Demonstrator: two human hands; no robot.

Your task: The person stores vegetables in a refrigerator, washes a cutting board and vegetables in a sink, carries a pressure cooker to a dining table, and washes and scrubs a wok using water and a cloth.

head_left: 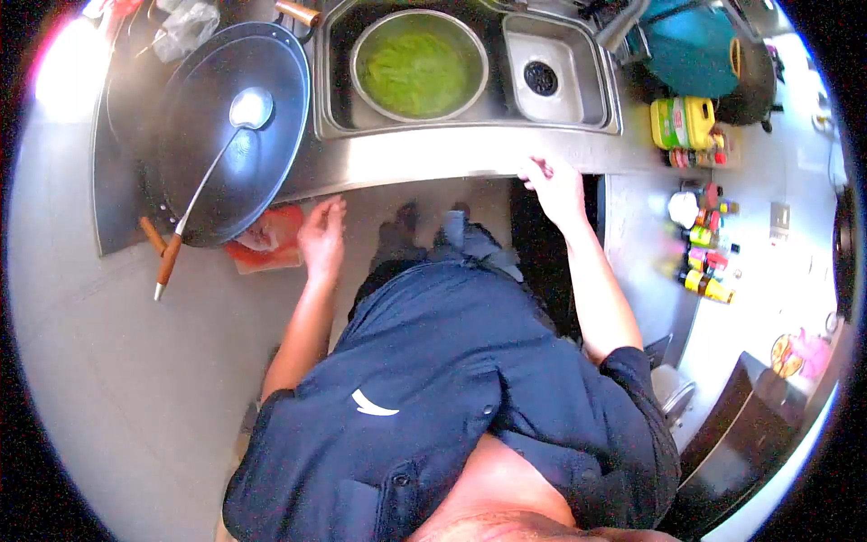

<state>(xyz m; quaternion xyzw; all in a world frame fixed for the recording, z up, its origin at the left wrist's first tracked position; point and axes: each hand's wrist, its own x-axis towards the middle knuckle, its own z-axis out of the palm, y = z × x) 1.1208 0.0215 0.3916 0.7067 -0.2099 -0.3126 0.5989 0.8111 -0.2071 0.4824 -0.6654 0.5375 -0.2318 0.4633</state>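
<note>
My left hand [322,237] hangs in front of the counter edge, fingers loosely bent and nothing seen in them. Close by on its left are a large dark wok [237,185] and, lower down, a red plastic bag or tub [271,239]. A ladle [251,108] with a wooden handle rests in the wok, its handle sticking out over the near rim. At the counter edge below the small sink basin, my right hand [553,188] is raised with loosely curled, parted fingers and holds nothing visible. A steel bowl [482,68] of green leafy vegetables [414,72] in water stands in the larger sink basin.
The smaller sink basin [569,104] has a black drain strainer [540,79]. A yellow oil jug [682,123] and several bottles [707,285] stand to the right. Clear plastic bags [187,29] lie behind the wok. A teal pan or lid [691,54] is at the back right.
</note>
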